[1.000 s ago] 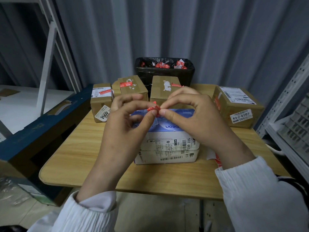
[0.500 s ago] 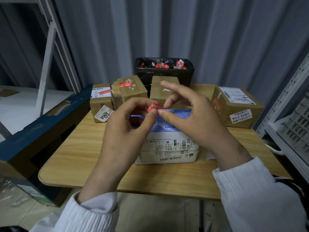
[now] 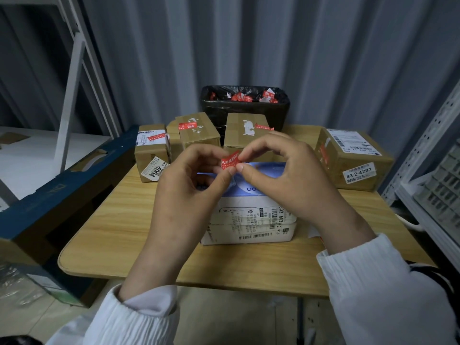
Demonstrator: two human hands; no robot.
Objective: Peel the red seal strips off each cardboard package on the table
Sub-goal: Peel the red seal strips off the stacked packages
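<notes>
A peeled red seal strip [image 3: 230, 160] with white print is pinched between my left hand [image 3: 191, 183] and my right hand [image 3: 281, 175], held up over a white and blue package [image 3: 251, 220] in the middle of the wooden table [image 3: 119, 227]. Behind it stand several cardboard boxes: a left one [image 3: 151, 153] with a red strip, a middle one [image 3: 198, 130] with a red strip on top, another [image 3: 245, 133] with a partly torn red strip, and a right box [image 3: 353, 163] with a red strip on its side.
A black-lined bin [image 3: 245, 105] holding several red strips sits behind the boxes against the corrugated wall. A dark blue carton [image 3: 62, 195] leans at the table's left. Metal shelving [image 3: 433, 185] stands at the right.
The strip was squeezed flat between my fingertips a second ago; now it stands up more unfolded. My right fingers spread briefly, then curled back round it.
</notes>
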